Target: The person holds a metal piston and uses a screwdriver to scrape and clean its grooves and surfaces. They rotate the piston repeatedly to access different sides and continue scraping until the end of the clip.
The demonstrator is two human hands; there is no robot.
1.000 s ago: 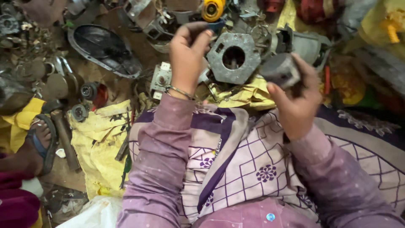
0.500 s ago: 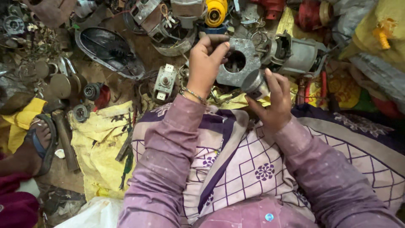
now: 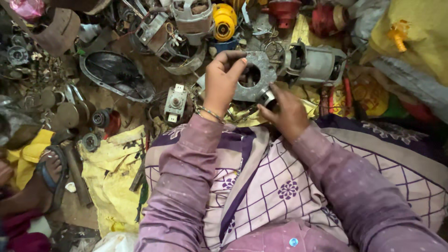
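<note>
The grey metal motor plate, with its big round hole, stands tilted above my lap, just in front of the grey motor housing. My left hand pinches its upper left rim, thumb and fingers closed on the edge. My right hand sits under the lower right corner, fingertips pressed around a small round fitting there; I can't tell how firmly they grasp it.

I judge I'm in the middle of working that fitting at the plate, steadying with the left while the right does the fine job. The next move calls for a firm left pinch and small, careful turns of the right fingertips.

Room is tight: scrap parts crowd ahead, a yellow part above, a dark oval cover to the left. Open space lies only toward my patterned cloth.
</note>
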